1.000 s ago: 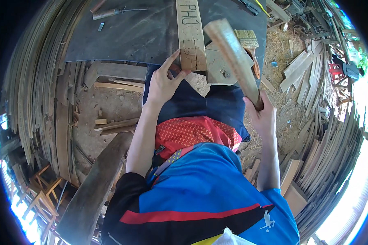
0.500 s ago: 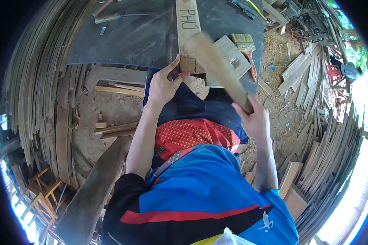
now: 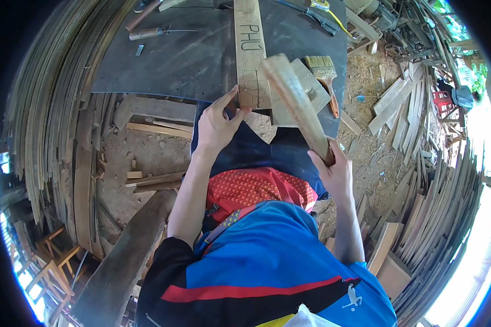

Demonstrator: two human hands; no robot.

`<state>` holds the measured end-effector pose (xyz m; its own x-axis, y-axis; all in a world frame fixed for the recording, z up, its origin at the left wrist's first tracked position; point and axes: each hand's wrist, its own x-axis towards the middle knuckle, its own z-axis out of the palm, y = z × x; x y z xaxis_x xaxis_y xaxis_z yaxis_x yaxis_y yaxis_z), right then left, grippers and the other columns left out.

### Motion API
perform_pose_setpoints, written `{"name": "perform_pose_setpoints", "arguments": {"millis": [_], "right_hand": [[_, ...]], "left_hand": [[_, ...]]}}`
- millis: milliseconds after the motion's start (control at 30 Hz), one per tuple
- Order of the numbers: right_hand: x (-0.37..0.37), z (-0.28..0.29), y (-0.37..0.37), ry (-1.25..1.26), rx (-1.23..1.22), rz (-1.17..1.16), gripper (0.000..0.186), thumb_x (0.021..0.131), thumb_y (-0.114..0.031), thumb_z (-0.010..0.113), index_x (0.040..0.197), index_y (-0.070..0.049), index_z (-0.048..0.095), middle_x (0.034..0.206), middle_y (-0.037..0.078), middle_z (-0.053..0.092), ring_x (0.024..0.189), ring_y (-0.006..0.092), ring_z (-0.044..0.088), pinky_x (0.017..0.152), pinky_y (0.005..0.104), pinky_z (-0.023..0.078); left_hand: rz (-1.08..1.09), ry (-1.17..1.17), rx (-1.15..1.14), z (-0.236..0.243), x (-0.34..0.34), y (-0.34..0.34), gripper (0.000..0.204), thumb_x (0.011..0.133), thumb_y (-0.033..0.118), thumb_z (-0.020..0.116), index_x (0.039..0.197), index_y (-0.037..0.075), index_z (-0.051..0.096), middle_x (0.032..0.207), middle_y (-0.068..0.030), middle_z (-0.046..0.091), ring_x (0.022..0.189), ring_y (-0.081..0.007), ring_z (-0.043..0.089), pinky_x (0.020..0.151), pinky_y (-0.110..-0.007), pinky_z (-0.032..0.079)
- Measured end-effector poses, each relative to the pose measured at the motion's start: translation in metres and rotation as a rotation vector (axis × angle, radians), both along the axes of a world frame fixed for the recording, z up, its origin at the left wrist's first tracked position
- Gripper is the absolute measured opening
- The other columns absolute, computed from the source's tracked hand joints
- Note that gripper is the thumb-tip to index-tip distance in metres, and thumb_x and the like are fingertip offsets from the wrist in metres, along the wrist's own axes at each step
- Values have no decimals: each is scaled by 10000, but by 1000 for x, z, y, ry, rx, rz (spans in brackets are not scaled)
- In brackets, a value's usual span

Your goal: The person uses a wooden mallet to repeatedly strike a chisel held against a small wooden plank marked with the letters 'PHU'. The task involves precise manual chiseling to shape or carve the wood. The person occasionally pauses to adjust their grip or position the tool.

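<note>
The left hand (image 3: 215, 126) is resting, fingers spread, against a long board's (image 3: 250, 60) near-left corner; the right hand (image 3: 335, 170) is wrapping a smooth wooden baton (image 3: 295, 95). Dark lettering (image 3: 249, 39) is seemingly standing finished; fainter outlines (image 3: 252, 82) are looking unfilled. A scuffed, dark bench (image 3: 174, 65) is supporting the board.

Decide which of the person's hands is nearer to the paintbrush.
Right. The right hand, around a wooden bar, is below the paintbrush in view; the left hand is farther left, at the near end of the lettered plank.
</note>
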<state>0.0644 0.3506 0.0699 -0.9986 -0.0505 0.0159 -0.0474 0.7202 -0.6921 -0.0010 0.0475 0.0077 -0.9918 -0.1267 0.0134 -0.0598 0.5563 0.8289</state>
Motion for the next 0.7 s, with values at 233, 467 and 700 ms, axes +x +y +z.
{"name": "perform_pose_setpoints", "arguments": {"millis": [233,467,700], "right_hand": [[8,1,4,-246,-34,-157,417,947,-319,814,1218,-29,685,810,163,727,693,215,677,662,365,519],[13,0,-1,-302,-59,-142,465,939,-331,821,1268,-31,685,889,175,766,783,217,748,734,354,557],[14,-6,0,-317,-53,-186,474,936,-336,825,1273,-33,686,894,167,768,772,214,742,725,358,554]], "left_hand": [[-60,253,11,0,-20,-3,298,949,116,788,1247,110,774,937,-54,714,684,-140,618,653,-301,510],[-75,379,36,-4,-57,-13,157,1033,149,711,1147,55,764,962,-77,777,744,-131,688,688,-282,524],[-175,275,38,-7,-60,-15,180,1055,158,685,1135,19,766,964,-93,801,764,-129,719,715,-283,544]]}}
